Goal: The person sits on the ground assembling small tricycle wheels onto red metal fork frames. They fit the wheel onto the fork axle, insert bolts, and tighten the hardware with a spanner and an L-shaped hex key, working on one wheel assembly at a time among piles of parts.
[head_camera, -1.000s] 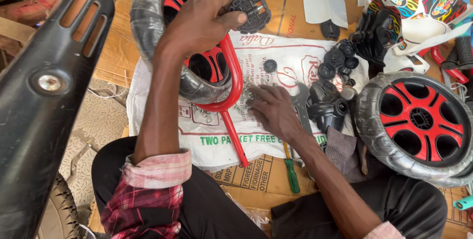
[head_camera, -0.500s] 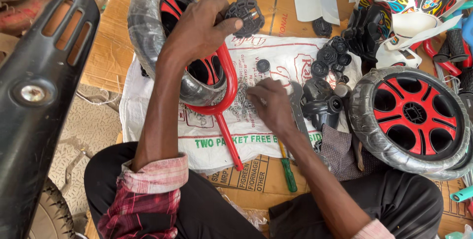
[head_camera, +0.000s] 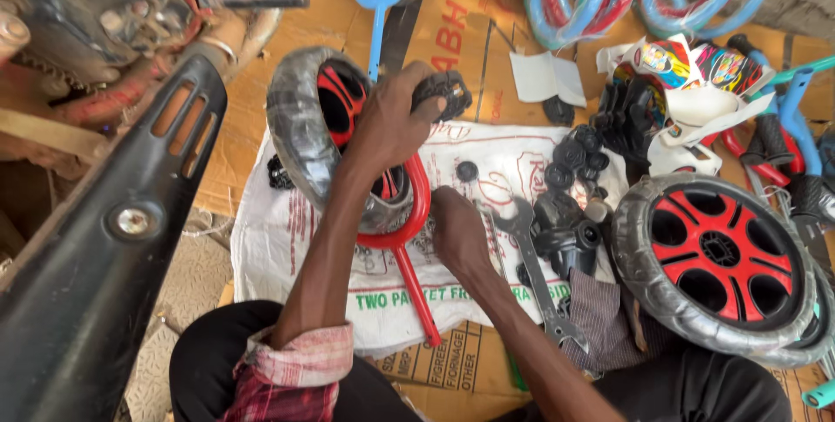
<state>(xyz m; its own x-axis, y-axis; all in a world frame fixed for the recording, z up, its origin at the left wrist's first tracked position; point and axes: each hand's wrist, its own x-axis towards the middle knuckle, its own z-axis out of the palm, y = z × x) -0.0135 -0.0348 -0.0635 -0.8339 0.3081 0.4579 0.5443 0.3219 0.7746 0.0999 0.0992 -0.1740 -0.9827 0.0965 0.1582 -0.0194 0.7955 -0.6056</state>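
Red metal fork [head_camera: 409,239] is what both hands are on here, with a small grey-tyred wheel [head_camera: 326,130] with red spokes sitting in its loop. The left hand [head_camera: 391,122] is curled down over the top of the wheel, and its fingertips are closed on a black ribbed pedal [head_camera: 444,91] at the wheel's far side. The right hand [head_camera: 457,231] sits just below and to the right of the left one, bunched up tight against the curved part of the fork; I can't tell what it's pinching, since the fingers are tucked under.

The fork's curved end wraps round the lower right of the wheel, directly under the left wrist. Its straight stem runs from there back toward the person's lap, so the long axis goes roughly away-and-toward the body, tilted slightly to the right, with the stem end nearest the knees. The wheel stands on edge, leaning a bit.

Just right of the right hand lies a steel spanner [head_camera: 535,270], touching a pile of black plastic parts [head_camera: 570,213]. Further right is a second red-spoked wheel [head_camera: 718,265] lying flat. Everything rests on a white woven sack [head_camera: 287,239] over cardboard [head_camera: 252,135]. Well left of the left arm is a black motorbike panel [head_camera: 104,248].
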